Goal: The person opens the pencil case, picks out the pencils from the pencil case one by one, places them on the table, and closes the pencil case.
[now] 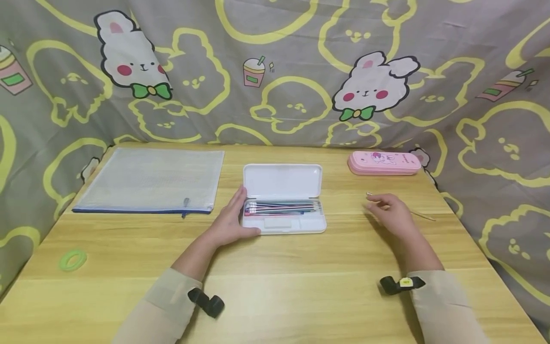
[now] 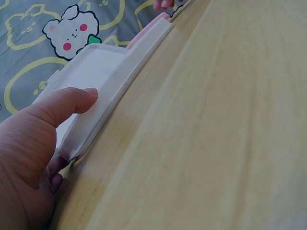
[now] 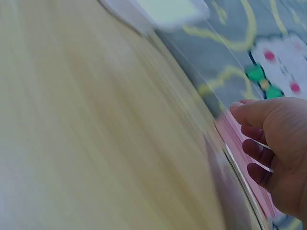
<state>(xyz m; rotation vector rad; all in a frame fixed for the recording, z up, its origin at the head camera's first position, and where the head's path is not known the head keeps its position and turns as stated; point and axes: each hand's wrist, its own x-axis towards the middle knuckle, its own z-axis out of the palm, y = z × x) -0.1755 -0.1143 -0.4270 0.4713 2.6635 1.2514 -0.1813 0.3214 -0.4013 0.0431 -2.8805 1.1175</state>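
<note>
The white pencil case (image 1: 283, 225) lies with its lid (image 1: 282, 180) raised, several pencils (image 1: 283, 208) and a white eraser (image 1: 277, 223) inside. My left hand (image 1: 232, 222) grips the case's left end; in the left wrist view the thumb (image 2: 79, 101) lies on its front wall and the other fingers are mostly hidden. Over a slim gold-coloured pencil (image 1: 423, 216) on the table at the right, my right hand (image 1: 393, 215) hovers with loosely bent fingers. The hand covers the pencil's middle in the head view. In the right wrist view the pencil (image 3: 244, 187) lies beneath the fingers.
A pink pencil box (image 1: 384, 163) stands at the back right. On the left lie a mesh zip pouch (image 1: 150, 179) with a blue zip and a green ring (image 1: 73, 260). A patterned curtain (image 1: 296, 110) borders the wooden table (image 1: 292, 296) at the back and sides.
</note>
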